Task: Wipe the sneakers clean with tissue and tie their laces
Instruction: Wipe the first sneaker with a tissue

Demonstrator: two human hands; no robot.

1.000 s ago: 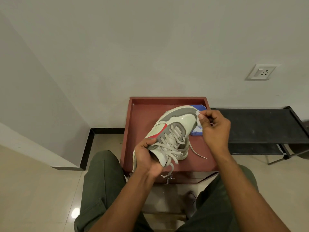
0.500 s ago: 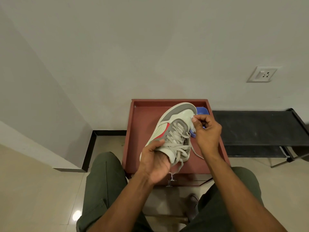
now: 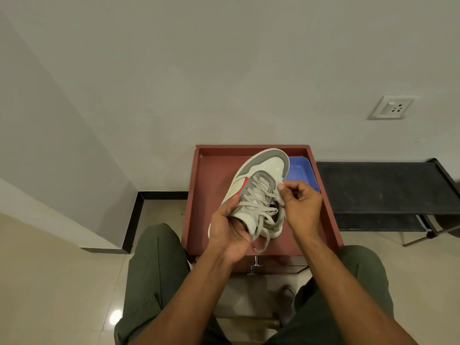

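Right hand (image 3: 302, 207): shifted from toe cap toward 6 o'clock, now pinching tissue (image 3: 280, 195) against the laces' side. Left hand (image 3: 227, 231): grips sneaker (image 3: 258, 192) heel, held over red tray (image 3: 211, 185). Wiping underway; laces (image 3: 258, 207) untied, tying outstanding.

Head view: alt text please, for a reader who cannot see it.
A seated person's left hand holds a white and grey sneaker with loose laces above a red-brown tray table, while the right hand pinches a small white tissue against its side. A blue tray sits behind.
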